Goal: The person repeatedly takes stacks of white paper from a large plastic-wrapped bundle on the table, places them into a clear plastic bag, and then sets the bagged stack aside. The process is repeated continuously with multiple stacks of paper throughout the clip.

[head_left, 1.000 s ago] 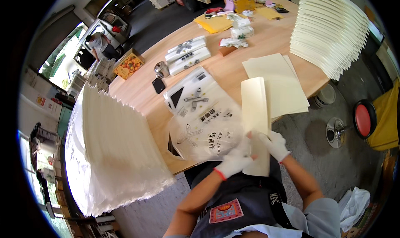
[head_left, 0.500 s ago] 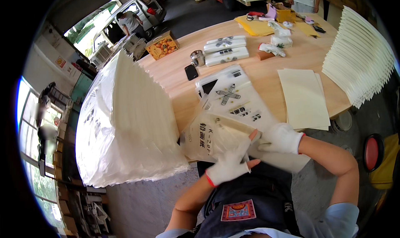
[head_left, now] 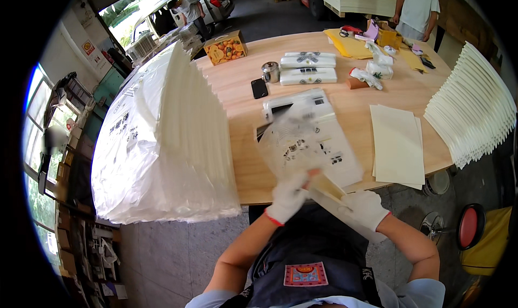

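left hand (head_left: 286, 197) and right hand (head_left: 367, 208), fingers closed on a cream sheet (head_left: 332, 192) and clear printed bag (head_left: 294, 143) at the surface's (head_left: 243, 146) near edge; insertion apparently partway. loose sheets (head_left: 396, 143) lie right, bagged stack (head_left: 162, 140) left.

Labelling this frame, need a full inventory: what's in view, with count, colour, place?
clear printed bag: 1, clear, held above near table edge
cream sheet: 1, between both hands
bagged stack: 1, white, table left
cream sheets pile: 1, table right
fanned sheets: 1 stack, white, far right
phone: 1, black, centre
fruit box: 1, orange, far left
wooden table: 1
left hand: white glove
right hand: white glove
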A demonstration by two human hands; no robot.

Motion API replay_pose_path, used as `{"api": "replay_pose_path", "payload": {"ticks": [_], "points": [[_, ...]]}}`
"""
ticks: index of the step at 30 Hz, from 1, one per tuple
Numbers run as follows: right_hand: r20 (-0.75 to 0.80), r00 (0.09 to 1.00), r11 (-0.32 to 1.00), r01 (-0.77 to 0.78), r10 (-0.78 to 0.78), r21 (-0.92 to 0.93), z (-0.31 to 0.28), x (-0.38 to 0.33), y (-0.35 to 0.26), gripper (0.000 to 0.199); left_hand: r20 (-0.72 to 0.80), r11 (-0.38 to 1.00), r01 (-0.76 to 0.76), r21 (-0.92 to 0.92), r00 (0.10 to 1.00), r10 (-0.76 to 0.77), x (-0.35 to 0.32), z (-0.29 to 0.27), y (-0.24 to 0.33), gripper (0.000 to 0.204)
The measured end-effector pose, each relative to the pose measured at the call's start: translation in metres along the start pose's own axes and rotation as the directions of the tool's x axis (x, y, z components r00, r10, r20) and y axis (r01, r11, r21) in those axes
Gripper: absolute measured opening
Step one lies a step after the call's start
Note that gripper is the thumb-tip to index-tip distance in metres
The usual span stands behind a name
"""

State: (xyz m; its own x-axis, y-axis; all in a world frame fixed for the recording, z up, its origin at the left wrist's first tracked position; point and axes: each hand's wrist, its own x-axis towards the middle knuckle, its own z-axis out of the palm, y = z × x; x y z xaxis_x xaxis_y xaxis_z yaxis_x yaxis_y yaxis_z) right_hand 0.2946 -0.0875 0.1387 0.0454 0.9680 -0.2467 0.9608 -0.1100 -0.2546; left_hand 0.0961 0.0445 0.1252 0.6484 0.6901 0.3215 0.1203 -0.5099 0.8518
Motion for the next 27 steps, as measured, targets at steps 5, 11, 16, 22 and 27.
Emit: {"api": "replay_pose_path", "payload": {"ticks": [5, 11, 16, 22, 27], "points": [[0.037, 0.998, 0.963, -0.062, 0.054, 0.262, -0.01, -0.007, 0.015, 0.04, 0.345, 0.921, -0.356, 0.159, 0.894, 0.286, -0.02, 0.033, 0.006, 0.037], [-0.302, 0.935, 0.535, 0.16, 0.188, 0.83, 0.026, 0.026, 0.036, 0.039, 0.281, 0.867, -0.424, -0.262, 0.826, 0.488, -0.055, 0.04, 0.014, 0.005], [-0.46, 0.871, 0.785, 0.159, 0.174, 0.598, 0.051, 0.068, 0.01, 0.036, 0.196, 0.932, -0.355, 0.076, 0.921, 0.335, 0.006, 0.066, 0.068, 0.027], [-0.418, 0.908, 0.996, 0.015, 0.024, 0.089, 0.068, 0.048, -0.029, 0.033, 0.204, 0.932, -0.334, 0.14, 0.931, 0.303, 0.004, 0.074, 0.051, 0.042], [-0.786, 0.618, 0.989, 0.124, -0.017, 0.076, 0.079, -0.009, -0.049, 0.032, 0.193, 0.988, -0.005, 0.151, 0.981, -0.025, -0.034, 0.037, -0.007, 0.03]]}}
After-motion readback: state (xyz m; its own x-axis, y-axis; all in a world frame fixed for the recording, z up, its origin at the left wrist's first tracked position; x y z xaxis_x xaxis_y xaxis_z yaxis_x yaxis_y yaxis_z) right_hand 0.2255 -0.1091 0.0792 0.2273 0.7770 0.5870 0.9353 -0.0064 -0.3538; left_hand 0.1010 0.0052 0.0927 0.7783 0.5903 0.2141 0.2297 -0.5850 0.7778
